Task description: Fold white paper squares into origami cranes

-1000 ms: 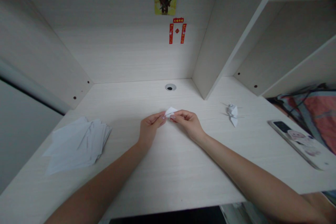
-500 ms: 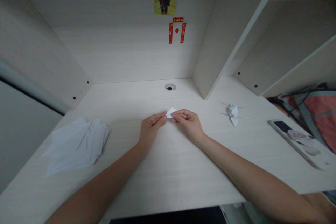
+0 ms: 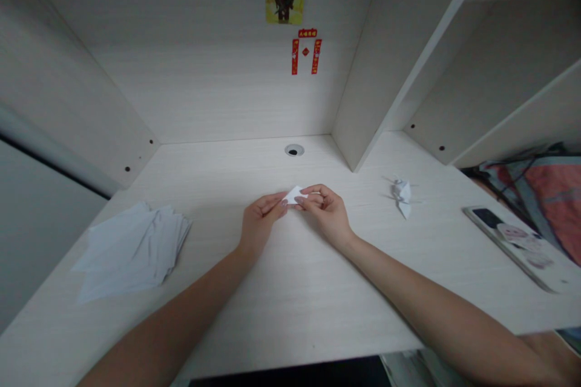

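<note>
Between my two hands is a small folded piece of white paper (image 3: 296, 195), held just above the desk near its middle. My left hand (image 3: 263, 211) pinches the paper's left corner between thumb and fingers. On the other side, my right hand (image 3: 327, 208) grips the right part, its thumb pressed on the near face and the index finger lifted along the top edge. The fingers cover both ends of the paper, so its full shape is hidden.
A stack of white paper sheets (image 3: 131, 254) lies at the left. Folded white paper pieces (image 3: 402, 196) sit to the right, near a phone (image 3: 512, 248). An upright panel (image 3: 363, 115) and a cable hole (image 3: 294, 150) are at the back; a red and grey bag (image 3: 540, 193) is far right.
My right index finger has risen and shifted along the paper's top edge, and more of the white paper shows. My left hand has hardly moved.
</note>
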The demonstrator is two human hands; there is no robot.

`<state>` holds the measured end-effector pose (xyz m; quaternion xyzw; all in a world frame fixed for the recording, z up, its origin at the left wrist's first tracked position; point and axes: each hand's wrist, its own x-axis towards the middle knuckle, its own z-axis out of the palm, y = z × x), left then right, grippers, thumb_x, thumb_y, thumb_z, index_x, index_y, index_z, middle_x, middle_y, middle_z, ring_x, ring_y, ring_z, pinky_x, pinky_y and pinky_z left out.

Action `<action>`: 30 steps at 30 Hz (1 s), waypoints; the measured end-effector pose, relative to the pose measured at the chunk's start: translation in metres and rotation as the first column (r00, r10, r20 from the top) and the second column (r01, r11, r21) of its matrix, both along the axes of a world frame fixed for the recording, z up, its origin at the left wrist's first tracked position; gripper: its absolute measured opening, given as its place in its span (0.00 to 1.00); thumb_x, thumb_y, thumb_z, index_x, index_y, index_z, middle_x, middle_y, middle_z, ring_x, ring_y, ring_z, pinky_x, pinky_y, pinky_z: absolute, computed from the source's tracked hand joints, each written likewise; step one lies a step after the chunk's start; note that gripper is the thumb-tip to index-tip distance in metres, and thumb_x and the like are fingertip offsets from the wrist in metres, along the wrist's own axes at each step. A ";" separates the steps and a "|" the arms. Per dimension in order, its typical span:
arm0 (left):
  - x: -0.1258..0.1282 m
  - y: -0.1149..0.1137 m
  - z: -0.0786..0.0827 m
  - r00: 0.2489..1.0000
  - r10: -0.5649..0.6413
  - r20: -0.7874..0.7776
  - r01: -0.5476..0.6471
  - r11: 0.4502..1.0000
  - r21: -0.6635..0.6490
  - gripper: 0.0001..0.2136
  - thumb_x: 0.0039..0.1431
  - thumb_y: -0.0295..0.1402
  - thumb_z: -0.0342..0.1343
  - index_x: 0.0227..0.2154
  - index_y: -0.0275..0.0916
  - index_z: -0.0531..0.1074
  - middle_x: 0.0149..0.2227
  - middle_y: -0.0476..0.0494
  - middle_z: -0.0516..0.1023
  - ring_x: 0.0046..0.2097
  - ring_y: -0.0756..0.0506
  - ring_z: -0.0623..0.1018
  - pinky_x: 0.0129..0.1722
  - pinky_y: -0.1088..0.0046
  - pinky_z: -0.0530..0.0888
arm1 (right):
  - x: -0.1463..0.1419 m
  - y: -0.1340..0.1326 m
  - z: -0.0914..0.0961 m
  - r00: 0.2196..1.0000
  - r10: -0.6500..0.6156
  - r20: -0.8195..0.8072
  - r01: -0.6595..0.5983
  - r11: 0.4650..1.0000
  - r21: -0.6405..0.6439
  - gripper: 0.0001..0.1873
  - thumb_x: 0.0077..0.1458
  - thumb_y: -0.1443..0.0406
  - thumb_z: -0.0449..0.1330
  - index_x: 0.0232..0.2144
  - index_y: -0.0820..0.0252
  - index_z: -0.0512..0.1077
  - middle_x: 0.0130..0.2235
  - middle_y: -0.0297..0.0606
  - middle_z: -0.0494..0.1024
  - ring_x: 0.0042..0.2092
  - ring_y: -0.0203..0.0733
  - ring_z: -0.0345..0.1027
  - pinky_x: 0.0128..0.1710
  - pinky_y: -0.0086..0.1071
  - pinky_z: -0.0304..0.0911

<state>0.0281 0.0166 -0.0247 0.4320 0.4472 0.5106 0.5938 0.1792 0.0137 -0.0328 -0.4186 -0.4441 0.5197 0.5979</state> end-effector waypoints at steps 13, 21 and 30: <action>0.000 0.001 0.003 1.000 0.023 0.010 -0.023 0.999 -0.024 0.15 0.41 0.34 0.64 0.35 0.36 0.76 0.33 0.45 0.81 0.35 0.49 0.78 0.44 0.70 0.73 | 0.001 0.000 0.001 0.999 0.052 -0.012 -0.052 0.998 0.021 0.17 0.42 0.59 0.66 0.34 0.56 0.65 0.27 0.33 0.78 0.32 0.41 0.75 0.37 0.35 0.69; 0.000 0.000 0.002 0.996 -0.063 -0.070 0.066 0.997 0.044 0.21 0.43 0.34 0.63 0.43 0.36 0.72 0.39 0.41 0.80 0.39 0.45 0.78 0.44 0.70 0.71 | 0.005 0.002 0.000 0.995 0.013 0.102 -0.016 1.000 0.021 0.19 0.41 0.56 0.65 0.35 0.57 0.66 0.27 0.35 0.78 0.30 0.41 0.74 0.32 0.33 0.68; 0.002 0.000 -0.003 0.975 -0.090 -0.203 0.105 0.992 0.068 0.12 0.44 0.38 0.62 0.31 0.37 0.75 0.36 0.41 0.80 0.37 0.45 0.78 0.39 0.71 0.71 | 0.005 0.004 0.000 0.997 -0.023 0.077 0.024 1.000 -0.016 0.20 0.39 0.56 0.66 0.33 0.57 0.66 0.24 0.34 0.78 0.27 0.40 0.73 0.29 0.31 0.66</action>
